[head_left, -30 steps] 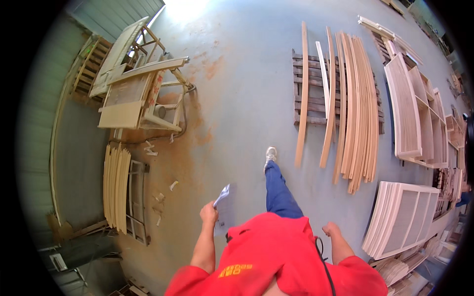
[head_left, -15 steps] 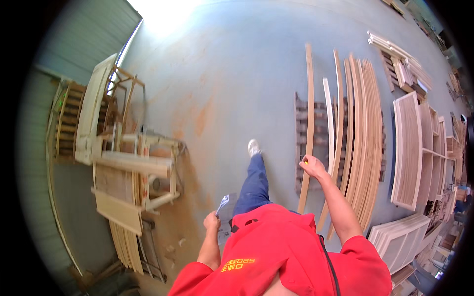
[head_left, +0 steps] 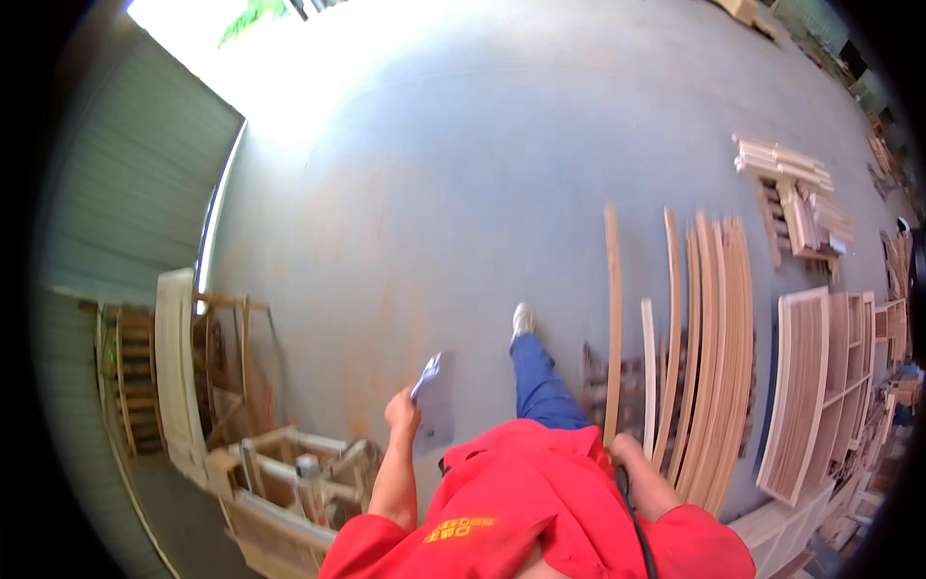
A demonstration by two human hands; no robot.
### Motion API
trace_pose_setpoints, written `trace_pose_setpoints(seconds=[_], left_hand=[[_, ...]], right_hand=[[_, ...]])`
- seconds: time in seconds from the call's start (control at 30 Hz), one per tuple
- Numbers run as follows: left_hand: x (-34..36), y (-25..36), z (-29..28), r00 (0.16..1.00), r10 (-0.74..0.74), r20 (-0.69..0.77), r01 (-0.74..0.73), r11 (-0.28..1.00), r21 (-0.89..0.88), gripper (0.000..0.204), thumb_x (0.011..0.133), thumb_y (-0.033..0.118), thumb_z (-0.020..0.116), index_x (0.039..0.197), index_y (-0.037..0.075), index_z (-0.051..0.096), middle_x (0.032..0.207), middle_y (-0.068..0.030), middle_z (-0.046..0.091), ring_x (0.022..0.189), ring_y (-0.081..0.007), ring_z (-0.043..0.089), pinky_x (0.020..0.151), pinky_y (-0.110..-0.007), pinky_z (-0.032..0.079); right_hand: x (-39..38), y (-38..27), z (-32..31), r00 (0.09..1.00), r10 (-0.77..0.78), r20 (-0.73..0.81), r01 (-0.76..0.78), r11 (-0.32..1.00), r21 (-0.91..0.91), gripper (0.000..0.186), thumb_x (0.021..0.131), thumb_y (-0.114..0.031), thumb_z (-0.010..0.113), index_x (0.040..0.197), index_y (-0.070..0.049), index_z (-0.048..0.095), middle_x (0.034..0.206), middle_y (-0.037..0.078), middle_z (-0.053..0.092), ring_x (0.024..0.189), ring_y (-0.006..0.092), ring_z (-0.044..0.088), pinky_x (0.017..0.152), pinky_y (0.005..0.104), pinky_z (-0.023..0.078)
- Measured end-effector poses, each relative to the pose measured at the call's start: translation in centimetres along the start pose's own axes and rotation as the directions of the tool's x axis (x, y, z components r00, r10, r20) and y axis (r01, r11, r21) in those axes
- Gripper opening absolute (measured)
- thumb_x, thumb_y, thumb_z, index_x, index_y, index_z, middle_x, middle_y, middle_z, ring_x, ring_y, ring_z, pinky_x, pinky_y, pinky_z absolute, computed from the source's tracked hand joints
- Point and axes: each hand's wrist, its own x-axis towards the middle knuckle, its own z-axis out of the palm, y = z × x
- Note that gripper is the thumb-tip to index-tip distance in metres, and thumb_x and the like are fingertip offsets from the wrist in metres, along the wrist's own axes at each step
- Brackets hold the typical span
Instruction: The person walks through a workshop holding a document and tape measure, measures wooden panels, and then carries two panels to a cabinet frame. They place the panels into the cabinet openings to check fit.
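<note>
At the bottom of the frame is a red shirt (head_left: 521, 482). Left of it, the left hand (head_left: 402, 412) pinches a white paper (head_left: 426, 376), low and left of the middle. The right hand (head_left: 627, 448) is beside the shirt; I can't tell how its fingers are. A white shoe (head_left: 523, 318) steps ahead. Long wood strips (head_left: 709, 357) lie at lower right. A wooden shelf unit (head_left: 803, 386) is farther right. Bright light shines in at upper left.
</note>
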Motion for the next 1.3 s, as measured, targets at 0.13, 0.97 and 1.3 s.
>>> trace_pose_setpoints(seconds=[0.13,0.97,1.3], left_hand=[[12.1,3.6,-5.6,0.982,-0.180,0.053,0.179,0.984,0.017,0.018,0.088,0.018,0.063,0.102,0.017,0.075,0.103,-0.0167,0.074,0.100,-0.0407,0.069,0.085,-0.053,0.055],[119.6,63.5,-46.1,0.998,0.054,-0.011,-0.054,0.998,0.019,0.020,0.092,0.020,0.056,0.101,0.020,0.074,0.096,-0.0155,0.075,0.095,-0.0409,0.072,0.081,-0.053,0.057],[147.3,77.1,-57.1,0.981,-0.171,0.088,0.168,0.985,0.039,0.023,0.094,0.024,0.057,0.106,0.019,0.076,0.105,-0.0155,0.076,0.101,-0.0396,0.072,0.086,-0.053,0.057]], right_hand=[[7.9,-16.9,-19.4,0.997,-0.081,0.016,0.082,0.995,-0.063,0.040,0.091,-0.029,0.059,0.118,-0.005,0.075,0.130,0.019,0.070,0.120,0.0365,0.068,0.101,0.0456,0.054],[54.6,-58.7,-112.1,0.957,0.013,-0.290,0.027,0.991,0.133,0.054,0.087,-0.041,0.062,0.120,0.002,0.063,0.115,0.027,0.072,0.110,0.0447,0.069,0.098,0.0520,0.053],[75.2,-94.8,-169.9,0.778,-0.320,-0.541,0.433,0.897,0.092,0.031,0.090,-0.035,0.061,0.105,-0.007,0.065,0.100,0.018,0.074,0.096,0.0394,0.071,0.085,0.0497,0.056]])
